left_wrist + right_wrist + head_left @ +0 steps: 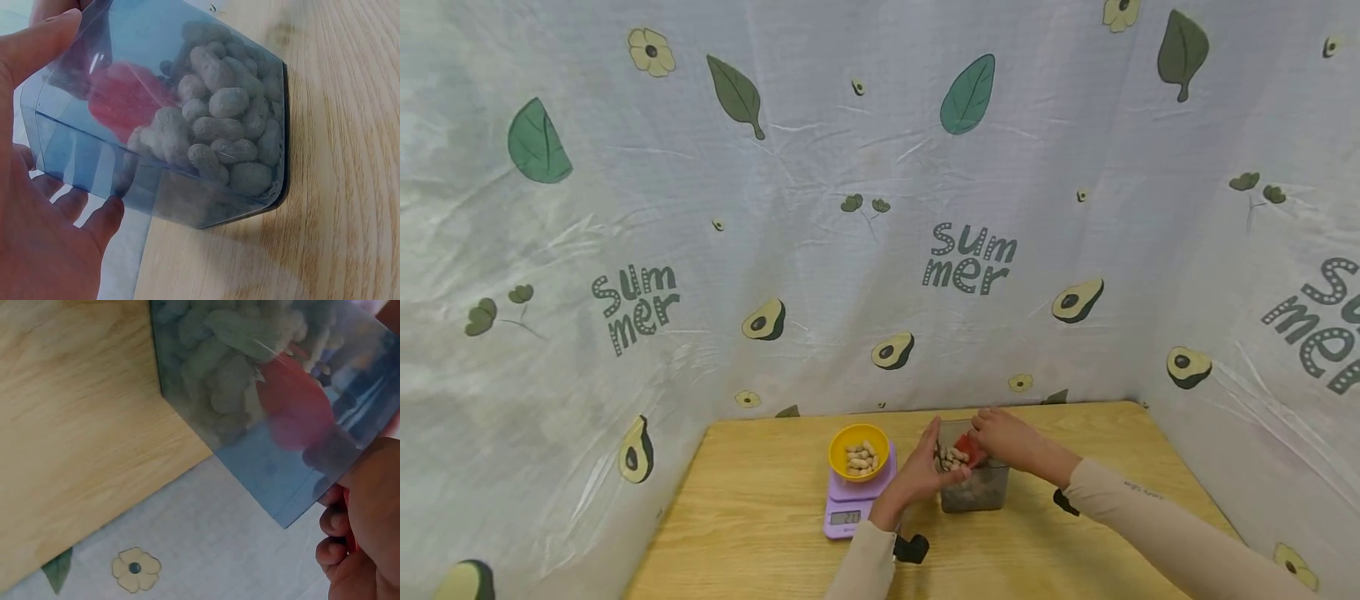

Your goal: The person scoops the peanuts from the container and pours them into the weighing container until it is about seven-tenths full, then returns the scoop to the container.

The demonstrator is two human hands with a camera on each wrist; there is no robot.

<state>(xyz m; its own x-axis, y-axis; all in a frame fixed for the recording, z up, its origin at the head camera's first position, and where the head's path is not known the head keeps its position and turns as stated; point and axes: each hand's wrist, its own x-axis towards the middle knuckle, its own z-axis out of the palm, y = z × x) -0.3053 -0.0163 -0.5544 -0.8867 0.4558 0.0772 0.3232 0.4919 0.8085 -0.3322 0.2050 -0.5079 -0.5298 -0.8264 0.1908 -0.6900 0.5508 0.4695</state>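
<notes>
A clear plastic container with unshelled peanuts in its lower part stands on the table. My left hand holds it at the upper left, thumb on one wall and fingers along another in the left wrist view. At the far right rim, my right hand grips the handle of a red scoop. The scoop's bowl is inside the container, against the peanuts, seen through the wall in both wrist views. How full the scoop is, I cannot tell.
Left of the container, a purple kitchen scale bears a yellow bowl with several peanuts. Its display is lit, the digits hard to read. A printed white curtain surrounds the wooden table at the back and sides.
</notes>
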